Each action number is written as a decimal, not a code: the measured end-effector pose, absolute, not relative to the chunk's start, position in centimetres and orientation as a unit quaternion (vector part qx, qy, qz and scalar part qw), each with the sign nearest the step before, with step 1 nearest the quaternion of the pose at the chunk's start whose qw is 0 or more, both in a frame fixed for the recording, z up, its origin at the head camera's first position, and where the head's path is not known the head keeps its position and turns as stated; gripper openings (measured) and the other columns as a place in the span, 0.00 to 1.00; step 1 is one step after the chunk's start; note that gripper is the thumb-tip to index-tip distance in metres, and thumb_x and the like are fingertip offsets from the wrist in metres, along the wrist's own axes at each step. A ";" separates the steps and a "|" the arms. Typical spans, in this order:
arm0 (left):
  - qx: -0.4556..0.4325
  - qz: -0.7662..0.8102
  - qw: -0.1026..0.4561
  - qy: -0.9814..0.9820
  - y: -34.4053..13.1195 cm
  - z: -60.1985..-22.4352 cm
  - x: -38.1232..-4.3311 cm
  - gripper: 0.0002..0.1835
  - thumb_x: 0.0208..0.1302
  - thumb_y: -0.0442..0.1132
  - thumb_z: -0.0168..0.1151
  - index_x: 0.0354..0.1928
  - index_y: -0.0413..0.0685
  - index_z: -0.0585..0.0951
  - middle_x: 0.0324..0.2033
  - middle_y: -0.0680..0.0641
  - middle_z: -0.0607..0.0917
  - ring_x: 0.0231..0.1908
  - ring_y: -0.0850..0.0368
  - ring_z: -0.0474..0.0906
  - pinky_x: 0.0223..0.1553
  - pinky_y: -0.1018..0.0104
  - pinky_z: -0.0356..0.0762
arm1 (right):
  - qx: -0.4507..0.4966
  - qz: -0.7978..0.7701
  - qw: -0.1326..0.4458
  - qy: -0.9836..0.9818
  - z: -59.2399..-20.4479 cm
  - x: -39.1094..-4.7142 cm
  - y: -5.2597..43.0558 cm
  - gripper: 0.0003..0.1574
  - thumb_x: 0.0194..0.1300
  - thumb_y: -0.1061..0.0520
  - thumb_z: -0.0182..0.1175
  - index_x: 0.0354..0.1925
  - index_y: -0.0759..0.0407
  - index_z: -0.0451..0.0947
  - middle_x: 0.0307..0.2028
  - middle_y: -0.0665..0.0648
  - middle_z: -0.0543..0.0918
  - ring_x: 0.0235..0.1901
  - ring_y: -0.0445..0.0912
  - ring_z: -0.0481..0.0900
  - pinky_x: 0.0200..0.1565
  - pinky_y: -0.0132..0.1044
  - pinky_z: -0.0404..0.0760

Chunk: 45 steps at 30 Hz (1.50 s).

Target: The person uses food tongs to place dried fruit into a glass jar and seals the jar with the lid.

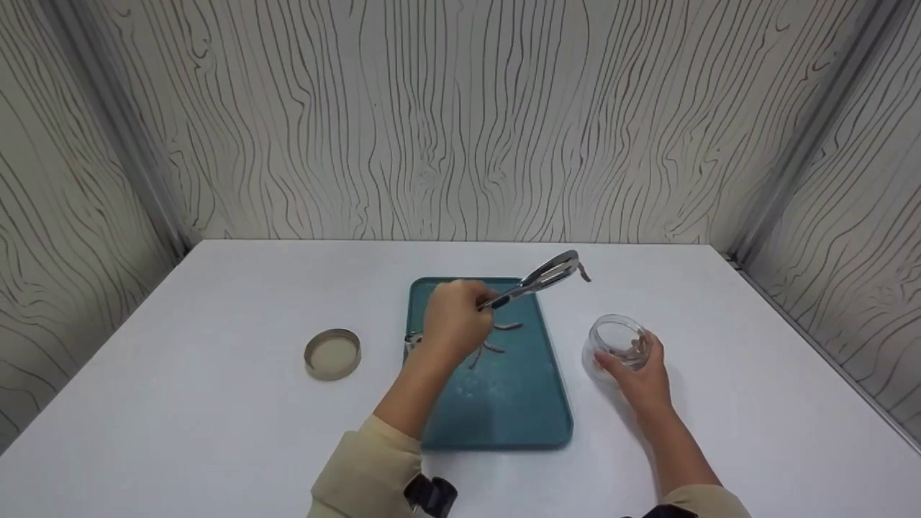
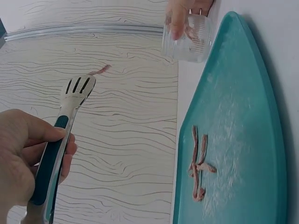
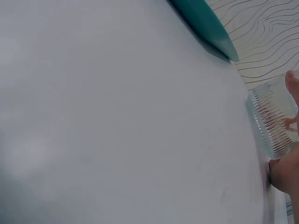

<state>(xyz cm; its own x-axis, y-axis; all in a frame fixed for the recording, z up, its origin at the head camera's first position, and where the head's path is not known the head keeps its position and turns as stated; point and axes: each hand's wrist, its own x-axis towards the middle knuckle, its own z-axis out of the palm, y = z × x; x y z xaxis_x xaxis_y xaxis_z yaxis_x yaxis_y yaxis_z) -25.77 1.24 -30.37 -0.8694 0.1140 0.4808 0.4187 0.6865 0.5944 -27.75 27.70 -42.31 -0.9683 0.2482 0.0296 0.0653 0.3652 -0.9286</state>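
The tray (image 1: 514, 406) is teal, the walls (image 1: 460, 129) dark-grained white.

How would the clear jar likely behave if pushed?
The clear jar is probably stiff and perhaps breakable, its see-through walls looking like glass or hard plastic. Knocked onto its side, its round body would likely roll, though the right hand gripping it should steady it.

From where I'm standing, the left hand (image 1: 457, 320) and forearm block a chunk of the teal tray (image 1: 514, 403), some of the strips (image 1: 508, 326) on it, and the middle of the tongs (image 1: 552, 272). Honestly can't tell if the pinkish blur in the glass jar (image 1: 608, 347) is a strip or fingers through the glass (reflections, ugh). The right wrist view chops off both jar and right hand (image 1: 644, 378) at its edge.
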 end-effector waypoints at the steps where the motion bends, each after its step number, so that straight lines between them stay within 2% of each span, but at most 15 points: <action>1: -0.150 -0.366 0.207 -0.895 1.7 -30.4 -25.8 0.09 0.46 0.27 0.56 0.28 0.44 0.82 0.22 0.51 0.81 0.23 0.61 0.75 0.24 0.71 0.70 | -0.097 0.554 0.081 -0.823 -42.3 -27.8 27.7 0.64 0.46 0.40 0.62 0.65 0.57 0.30 0.64 0.65 0.40 0.62 0.57 0.37 0.57 0.49 0.41; 17: -0.177 -0.360 0.198 -0.894 5.8 -31.9 -26.1 0.10 0.43 0.25 0.56 0.24 0.44 0.83 0.19 0.53 0.80 0.20 0.64 0.71 0.22 0.72 0.68 | -0.107 0.539 0.086 -0.831 -42.3 -28.0 27.9 0.64 0.46 0.40 0.62 0.65 0.57 0.31 0.63 0.66 0.42 0.62 0.57 0.38 0.57 0.49 0.41; 27: -0.171 -0.321 0.180 -0.914 7.2 -33.0 -26.1 0.10 0.42 0.26 0.56 0.22 0.46 0.83 0.15 0.55 0.77 0.16 0.64 0.66 0.18 0.71 0.64 | -0.108 0.545 0.092 -0.826 -42.3 -27.8 27.8 0.63 0.46 0.42 0.62 0.65 0.58 0.33 0.63 0.66 0.44 0.62 0.57 0.39 0.57 0.47 0.41; 34: -0.154 -0.291 0.134 -0.935 7.8 -33.8 -26.3 0.08 0.43 0.29 0.58 0.23 0.49 0.83 0.16 0.56 0.76 0.17 0.63 0.66 0.17 0.70 0.64 | -0.105 0.543 0.088 -0.829 -42.3 -28.0 27.8 0.64 0.45 0.40 0.62 0.65 0.58 0.32 0.64 0.65 0.42 0.62 0.56 0.39 0.57 0.48 0.41; 39: -0.157 -0.288 0.137 -0.935 8.1 -34.3 -26.4 0.07 0.42 0.29 0.58 0.22 0.49 0.82 0.15 0.56 0.76 0.16 0.64 0.66 0.17 0.70 0.65 | -0.106 0.539 0.086 -0.831 -42.1 -28.0 27.8 0.64 0.45 0.39 0.62 0.65 0.57 0.32 0.64 0.64 0.43 0.62 0.56 0.39 0.57 0.49 0.41; 45: -0.165 -0.288 0.140 -0.933 8.4 -34.7 -26.4 0.08 0.42 0.28 0.59 0.21 0.49 0.83 0.15 0.56 0.77 0.17 0.64 0.67 0.18 0.70 0.66 | -0.087 0.563 0.085 -0.817 -42.3 -27.8 27.9 0.61 0.48 0.43 0.61 0.65 0.56 0.31 0.64 0.62 0.45 0.62 0.54 0.37 0.57 0.47 0.38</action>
<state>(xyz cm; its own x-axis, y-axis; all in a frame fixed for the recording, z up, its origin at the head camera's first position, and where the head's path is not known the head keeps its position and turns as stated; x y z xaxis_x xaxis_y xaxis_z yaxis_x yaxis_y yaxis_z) -26.39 8.45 -34.68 -0.9065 0.2274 0.3557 0.3884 0.7792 0.4919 -27.84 27.86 -42.32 -0.9703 0.2381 0.0418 0.0457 0.3503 -0.9355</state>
